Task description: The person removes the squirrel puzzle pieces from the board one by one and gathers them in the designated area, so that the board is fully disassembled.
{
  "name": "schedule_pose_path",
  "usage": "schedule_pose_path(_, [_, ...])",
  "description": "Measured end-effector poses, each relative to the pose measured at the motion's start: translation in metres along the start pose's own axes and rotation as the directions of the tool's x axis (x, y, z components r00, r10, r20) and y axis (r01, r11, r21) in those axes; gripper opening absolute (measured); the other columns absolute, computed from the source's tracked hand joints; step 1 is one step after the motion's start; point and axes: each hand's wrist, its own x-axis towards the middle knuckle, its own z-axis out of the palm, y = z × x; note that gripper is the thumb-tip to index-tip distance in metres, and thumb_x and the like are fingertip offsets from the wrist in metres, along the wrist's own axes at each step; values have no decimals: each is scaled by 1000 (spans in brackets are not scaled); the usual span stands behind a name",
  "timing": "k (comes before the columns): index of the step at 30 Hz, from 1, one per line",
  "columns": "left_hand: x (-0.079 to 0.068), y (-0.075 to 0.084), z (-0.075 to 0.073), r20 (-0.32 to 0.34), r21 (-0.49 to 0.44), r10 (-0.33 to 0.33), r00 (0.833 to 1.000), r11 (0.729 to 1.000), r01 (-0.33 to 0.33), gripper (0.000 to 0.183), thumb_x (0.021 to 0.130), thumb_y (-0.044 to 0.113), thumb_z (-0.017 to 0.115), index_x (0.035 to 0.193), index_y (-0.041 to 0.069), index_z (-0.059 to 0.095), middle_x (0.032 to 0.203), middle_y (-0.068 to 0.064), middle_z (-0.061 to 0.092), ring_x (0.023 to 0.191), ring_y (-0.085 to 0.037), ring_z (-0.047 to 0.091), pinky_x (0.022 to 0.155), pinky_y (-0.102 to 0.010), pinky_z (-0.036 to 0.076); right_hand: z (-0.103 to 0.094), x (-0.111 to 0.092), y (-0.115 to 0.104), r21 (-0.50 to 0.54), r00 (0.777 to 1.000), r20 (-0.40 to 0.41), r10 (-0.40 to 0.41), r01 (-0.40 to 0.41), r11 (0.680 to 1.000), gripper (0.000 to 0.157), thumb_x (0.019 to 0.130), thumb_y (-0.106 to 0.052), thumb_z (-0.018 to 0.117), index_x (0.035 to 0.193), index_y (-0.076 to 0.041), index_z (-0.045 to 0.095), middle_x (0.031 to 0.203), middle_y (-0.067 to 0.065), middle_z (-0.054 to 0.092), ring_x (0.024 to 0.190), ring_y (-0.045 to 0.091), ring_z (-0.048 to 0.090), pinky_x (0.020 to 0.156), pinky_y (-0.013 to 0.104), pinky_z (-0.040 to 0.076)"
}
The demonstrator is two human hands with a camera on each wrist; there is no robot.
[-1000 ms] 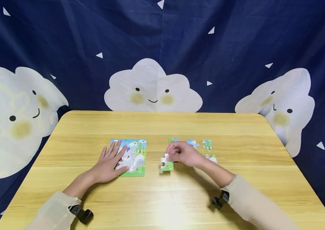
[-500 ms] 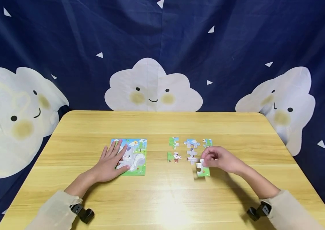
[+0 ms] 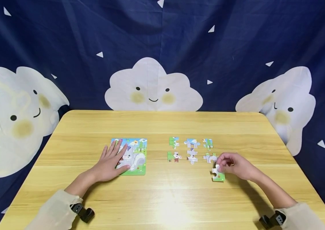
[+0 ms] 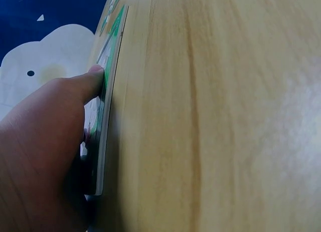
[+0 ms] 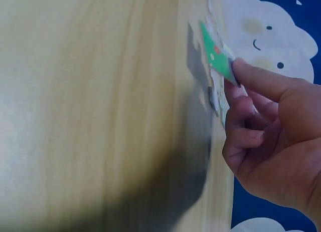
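My left hand [image 3: 109, 164] lies flat with spread fingers on a square picture puzzle [image 3: 136, 159] showing a grey-white squirrel-like animal; in the left wrist view the thumb rests on the puzzle's face [image 4: 106, 86]. My right hand [image 3: 238, 166] pinches a green and white puzzle piece [image 3: 219, 175] between thumb and fingertips. The right wrist view shows this piece [image 5: 215, 54] tilted, its shadow falling on the table. Just beyond it lies a grey-white piece [image 3: 208, 157], partly hidden by the fingers.
Several loose pieces lie in two rows right of the puzzle, among them a tree piece [image 3: 174, 142], a blue-topped piece [image 3: 192, 143] and a brown-and-green piece [image 3: 174, 156]. They rest on a wooden table [image 3: 139, 201]. A dark blue curtain [image 3: 220, 57] hangs behind its far edge.
My right hand has carried the pinched puzzle piece rightward, from beside the picture puzzle to the right end of the loose rows, uncovering the pieces there. The left hand has stayed in place.
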Motion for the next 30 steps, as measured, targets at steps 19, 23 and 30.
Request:
schedule_pose_path(19, [1, 1, 2, -26, -20, -23, 999, 1000, 22, 84, 101, 51, 56, 161, 3, 24, 168, -24, 5, 154, -46, -2, 118, -67, -5, 12, 18, -15, -195, 993, -114, 15, -37, 980, 12, 88, -3, 78, 93, -8, 68, 81, -3, 61, 71, 11, 50, 62, 23, 42])
schedule_pose_path(23, [2, -2, 0, -50, -63, -15, 999, 998, 11, 81, 101, 50, 58, 160, 2, 30, 168, -24, 9, 154, -47, 1, 118, -68, -2, 22, 35, -27, -204, 997, -81, 5, -22, 979, 10, 90, -6, 77, 94, -8, 68, 81, -3, 60, 72, 12, 51, 63, 24, 43])
schedule_pose_path(30, [-1, -11, -9, -86, -85, 10, 996, 996, -17, 71, 104, 39, 57, 157, -1, 33, 165, -29, 14, 152, -51, 4, 118, -69, 3, 52, 71, -51, -186, 998, -4, -66, 64, 980, 7, 92, -5, 74, 97, -6, 70, 81, -4, 60, 71, 13, 50, 63, 23, 43])
